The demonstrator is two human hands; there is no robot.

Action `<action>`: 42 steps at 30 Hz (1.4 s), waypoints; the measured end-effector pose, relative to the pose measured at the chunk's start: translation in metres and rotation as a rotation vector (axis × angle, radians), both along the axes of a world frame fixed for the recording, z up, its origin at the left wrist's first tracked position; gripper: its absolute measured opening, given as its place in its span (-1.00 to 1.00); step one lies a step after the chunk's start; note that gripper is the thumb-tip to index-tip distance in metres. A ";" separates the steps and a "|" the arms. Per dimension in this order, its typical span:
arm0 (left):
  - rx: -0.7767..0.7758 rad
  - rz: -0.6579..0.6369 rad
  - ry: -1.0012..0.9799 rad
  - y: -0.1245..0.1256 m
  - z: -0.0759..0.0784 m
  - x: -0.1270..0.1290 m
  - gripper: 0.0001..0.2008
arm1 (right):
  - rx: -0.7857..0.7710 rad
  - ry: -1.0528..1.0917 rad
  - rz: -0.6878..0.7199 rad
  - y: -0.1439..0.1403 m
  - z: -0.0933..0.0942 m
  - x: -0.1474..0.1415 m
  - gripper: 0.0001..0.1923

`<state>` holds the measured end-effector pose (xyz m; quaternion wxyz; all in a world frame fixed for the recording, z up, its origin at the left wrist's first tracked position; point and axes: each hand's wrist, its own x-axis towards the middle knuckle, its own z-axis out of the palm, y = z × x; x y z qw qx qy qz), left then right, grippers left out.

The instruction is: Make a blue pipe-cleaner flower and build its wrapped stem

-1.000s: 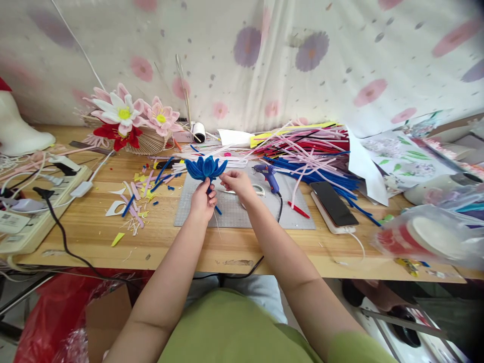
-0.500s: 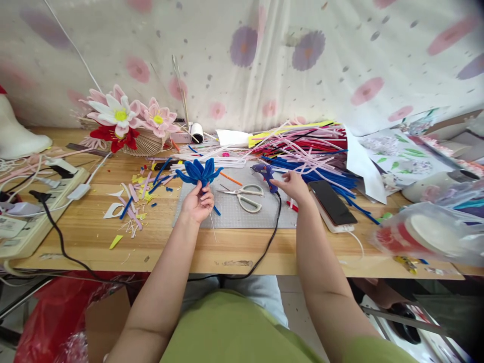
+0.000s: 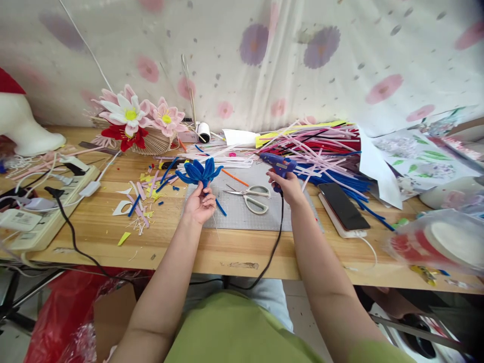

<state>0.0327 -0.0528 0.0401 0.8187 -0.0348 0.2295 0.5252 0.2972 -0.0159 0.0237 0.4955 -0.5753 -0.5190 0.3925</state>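
My right hand [image 3: 289, 185] closes around the blue glue gun [image 3: 279, 164], lifted over the grey cutting mat [image 3: 242, 212], nozzle pointing left. My left hand [image 3: 199, 201] pinches the stem of the blue pipe-cleaner flower [image 3: 198, 171], held upright above the mat's left edge. I judge this the gluing step: next, the nozzle must meet the flower's base. Both forearms reach forward, wrists raised.

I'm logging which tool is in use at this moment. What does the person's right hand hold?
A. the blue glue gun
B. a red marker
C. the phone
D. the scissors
A: the right hand grips the blue glue gun above the grey mat, while the scissors lie untouched on the mat and the phone rests on the table to the right.
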 end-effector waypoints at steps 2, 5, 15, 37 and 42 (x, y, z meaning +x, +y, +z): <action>-0.002 0.005 0.004 0.001 -0.001 0.002 -0.78 | -0.038 0.028 0.215 -0.012 0.018 -0.017 -0.60; -0.005 0.008 0.003 0.001 0.001 0.004 -0.78 | -0.053 -0.030 0.368 -0.024 0.033 -0.046 -0.61; -0.018 0.046 -0.019 -0.001 0.003 0.001 -0.76 | 0.152 -0.294 0.370 -0.031 0.020 -0.088 -0.59; -0.068 0.101 -0.178 0.000 0.007 0.006 -0.75 | 0.388 -0.571 0.241 -0.024 0.004 -0.098 -0.60; -0.065 0.102 -0.164 0.000 0.009 0.008 -0.75 | 0.369 -0.558 0.226 -0.023 0.003 -0.099 -0.60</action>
